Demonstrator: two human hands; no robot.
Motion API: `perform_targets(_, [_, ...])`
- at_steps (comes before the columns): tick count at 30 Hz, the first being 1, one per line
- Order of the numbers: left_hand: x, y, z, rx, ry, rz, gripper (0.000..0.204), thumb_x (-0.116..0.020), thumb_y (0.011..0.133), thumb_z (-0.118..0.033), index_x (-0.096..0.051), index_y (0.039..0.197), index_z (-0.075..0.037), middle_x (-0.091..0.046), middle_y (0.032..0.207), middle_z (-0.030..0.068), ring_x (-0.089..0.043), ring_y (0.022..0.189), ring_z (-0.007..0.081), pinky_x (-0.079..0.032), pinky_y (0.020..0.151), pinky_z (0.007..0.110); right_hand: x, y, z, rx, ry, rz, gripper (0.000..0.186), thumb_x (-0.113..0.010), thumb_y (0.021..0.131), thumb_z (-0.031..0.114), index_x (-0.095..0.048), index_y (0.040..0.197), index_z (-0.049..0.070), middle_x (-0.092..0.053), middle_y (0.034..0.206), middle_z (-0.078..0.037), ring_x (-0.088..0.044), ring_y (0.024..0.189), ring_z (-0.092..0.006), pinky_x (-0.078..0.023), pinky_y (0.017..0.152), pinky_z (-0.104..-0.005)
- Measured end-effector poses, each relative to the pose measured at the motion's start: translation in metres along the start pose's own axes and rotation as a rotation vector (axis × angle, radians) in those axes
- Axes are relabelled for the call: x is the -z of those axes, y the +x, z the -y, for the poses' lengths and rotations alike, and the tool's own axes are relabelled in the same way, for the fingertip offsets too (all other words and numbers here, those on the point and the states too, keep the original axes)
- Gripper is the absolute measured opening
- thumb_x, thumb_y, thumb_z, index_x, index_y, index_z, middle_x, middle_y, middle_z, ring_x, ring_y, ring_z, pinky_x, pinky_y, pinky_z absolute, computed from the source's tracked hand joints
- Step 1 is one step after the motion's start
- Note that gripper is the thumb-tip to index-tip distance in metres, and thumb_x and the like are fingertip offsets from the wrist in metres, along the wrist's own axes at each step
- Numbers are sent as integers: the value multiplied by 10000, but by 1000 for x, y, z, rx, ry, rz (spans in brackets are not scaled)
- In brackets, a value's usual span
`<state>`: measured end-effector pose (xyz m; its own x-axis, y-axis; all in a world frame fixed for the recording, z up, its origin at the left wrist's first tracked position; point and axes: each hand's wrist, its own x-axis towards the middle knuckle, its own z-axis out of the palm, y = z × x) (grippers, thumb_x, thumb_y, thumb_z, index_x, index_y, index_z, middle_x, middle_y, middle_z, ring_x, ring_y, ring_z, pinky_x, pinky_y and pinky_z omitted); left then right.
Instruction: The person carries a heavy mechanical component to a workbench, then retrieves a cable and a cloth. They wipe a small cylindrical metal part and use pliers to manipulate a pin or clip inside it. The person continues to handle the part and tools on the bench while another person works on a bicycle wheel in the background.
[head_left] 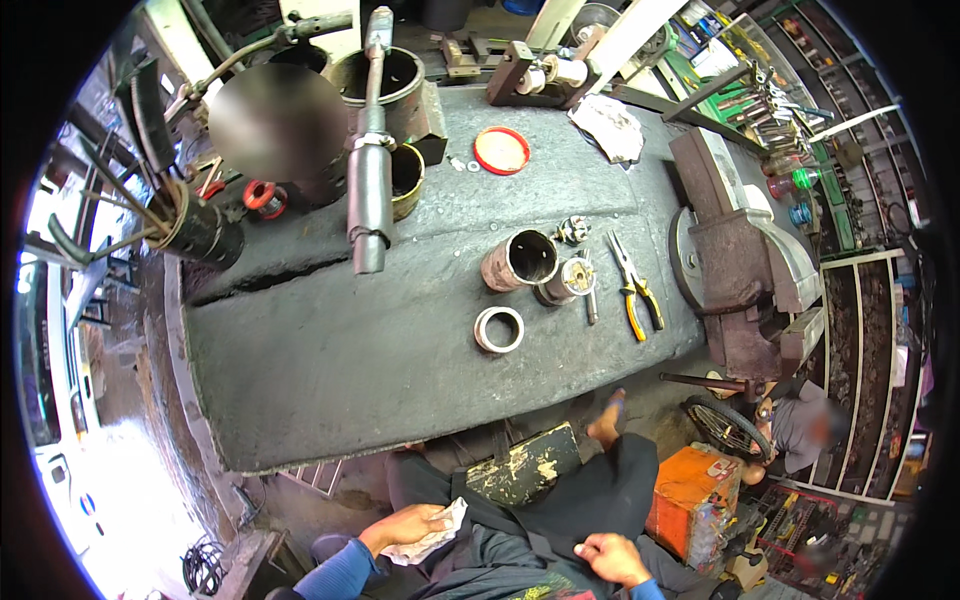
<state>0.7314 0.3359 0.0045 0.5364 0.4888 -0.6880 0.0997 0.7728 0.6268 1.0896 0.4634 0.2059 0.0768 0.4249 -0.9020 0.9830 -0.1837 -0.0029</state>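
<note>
My left hand (408, 524) is closed on a crumpled white rag (440, 541) above my lap. Curled fingers show on my right hand (612, 559), which rests over my right thigh with nothing visible in it. Beyond my knees, on the dark workbench (330, 370), stands an open metal cylinder (503, 272) with a dull reddish outside. A pale metal ring (482, 334) lies in front of it. To the right are a short round metal part (577, 278), a small metal fitting (572, 230), a thin rod (591, 300) and long-nose pliers (640, 292) with yellow-black handles.
A bench vise (740, 250) is at the bench's right end. A long metal cylinder with a rod (371, 195), a red lid (502, 150), a white cloth (608, 130) and tool-filled container (200, 235) sit farther back. Another person (800, 425) crouches by a wheel beside an orange box (690, 495).
</note>
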Motion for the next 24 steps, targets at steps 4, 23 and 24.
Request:
perform_targets(4, [9,40,44,-12,-525,-209,287,-641,1032,-196,-681,1208,27,-749,1045,90,-709,910,188,-564,831,331,51,102,18,324,-179,54,248,-691,917,338,-773,1012,124,-758,926,-150,-732,908,-343,-560,800,-450])
perform_targets(23, [-56,71,4,-376,-1281,-1171,275,-553,1057,-194,-631,1137,58,-752,1010,211,-754,841,330,-632,791,441,-50,420,54,667,-607,578,513,-516,905,243,-670,1349,40,-621,1428,-242,-564,1366,-392,-432,1151,-464])
perform_targets(24, [-52,76,4,-382,-1295,-1178,257,-551,1057,-180,-629,1128,54,-751,1000,213,-754,829,327,-634,779,438,-43,414,59,683,-628,570,506,-513,908,250,-681,1338,42,-629,1418,-241,-578,1351,-393,-442,1141,-465])
